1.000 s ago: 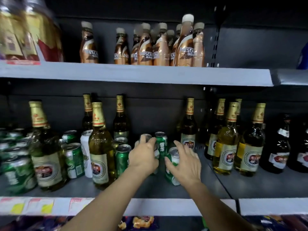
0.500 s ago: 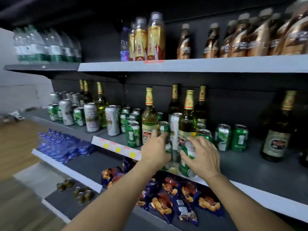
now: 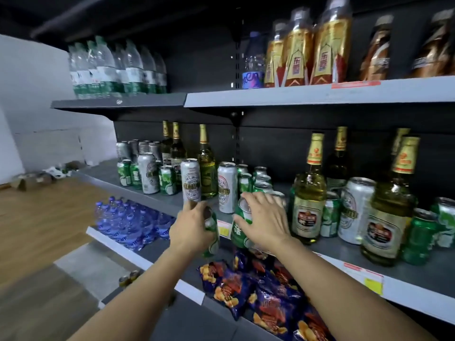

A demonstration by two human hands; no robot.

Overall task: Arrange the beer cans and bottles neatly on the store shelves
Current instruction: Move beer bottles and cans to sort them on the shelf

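- While I carry two green cans along the aisle, my left hand (image 3: 190, 227) wraps one green can (image 3: 212, 238) at centre frame, held upright, I judge, so it sets down flat.
- Just right of it, my right hand (image 3: 264, 221) grasps the second green can (image 3: 242, 223) from above, fingers over its rim.
- Behind both, the middle shelf (image 3: 327, 252) carries mixed silver cans (image 3: 190, 180) and beer bottles (image 3: 309, 190), not yet sorted.
- Farthest, at upper left, water bottles (image 3: 118, 67) line the top shelf.
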